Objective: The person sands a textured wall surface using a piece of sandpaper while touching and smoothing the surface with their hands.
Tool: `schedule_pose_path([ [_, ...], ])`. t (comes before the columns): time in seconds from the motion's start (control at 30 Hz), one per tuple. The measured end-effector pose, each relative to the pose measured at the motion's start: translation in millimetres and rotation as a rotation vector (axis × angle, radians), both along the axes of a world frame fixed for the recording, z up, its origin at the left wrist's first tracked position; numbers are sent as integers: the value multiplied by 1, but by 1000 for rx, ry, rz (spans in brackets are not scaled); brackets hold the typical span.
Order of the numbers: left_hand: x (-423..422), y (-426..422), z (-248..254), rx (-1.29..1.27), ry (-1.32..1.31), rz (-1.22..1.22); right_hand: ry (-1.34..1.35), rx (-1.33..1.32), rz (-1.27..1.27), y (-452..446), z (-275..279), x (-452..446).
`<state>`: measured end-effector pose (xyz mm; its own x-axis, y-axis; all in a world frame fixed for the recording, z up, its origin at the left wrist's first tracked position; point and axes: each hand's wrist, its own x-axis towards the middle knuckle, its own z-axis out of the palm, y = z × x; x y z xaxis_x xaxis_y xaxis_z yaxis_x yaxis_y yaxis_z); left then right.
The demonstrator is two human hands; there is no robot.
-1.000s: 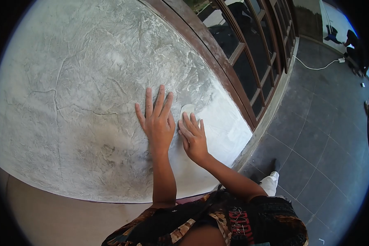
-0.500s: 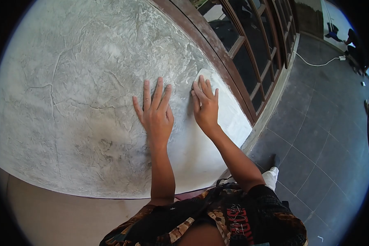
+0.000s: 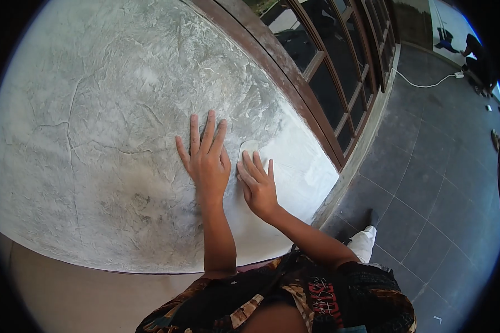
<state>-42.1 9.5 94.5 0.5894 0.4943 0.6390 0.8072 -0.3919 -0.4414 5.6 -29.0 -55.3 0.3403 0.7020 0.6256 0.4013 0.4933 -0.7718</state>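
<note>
A grey, rough-plastered wall surface (image 3: 111,105) with raised streaks and cracks spreads in front of me, turning whiter and smoother at its lower right. My left hand (image 3: 208,164) lies flat against the plaster with its fingers spread, holding nothing. Lower and to the right, my right hand (image 3: 259,190) presses a pale, round-edged piece of sandpaper (image 3: 249,146) onto the wall. Only the top edge of the sandpaper shows beyond the fingertips; the palm and fingers cover the rest.
Brown wooden window frames (image 3: 316,61) with dark panes run along the wall's right edge. Grey floor tiles (image 3: 416,183) lie to the right, crossed by a white cable (image 3: 426,86). Another person (image 3: 475,58) in dark clothes is at the far upper right.
My right hand has slid down and to the left along the wall with the sandpaper, coming closer to my left hand. The left hand stays nearly in place.
</note>
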Motion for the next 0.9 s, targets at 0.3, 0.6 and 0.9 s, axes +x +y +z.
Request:
schedule_pose_path([
  [0.3,-2,-1,-1,-6,16,19,25,45,-1,9,5,1],
  [0.6,-1,0,0,4,5,2,52,148,-9,21,24,20],
  [0.9,5,-3,4,-12,-8,12,45,159,-74,35,28,28],
])
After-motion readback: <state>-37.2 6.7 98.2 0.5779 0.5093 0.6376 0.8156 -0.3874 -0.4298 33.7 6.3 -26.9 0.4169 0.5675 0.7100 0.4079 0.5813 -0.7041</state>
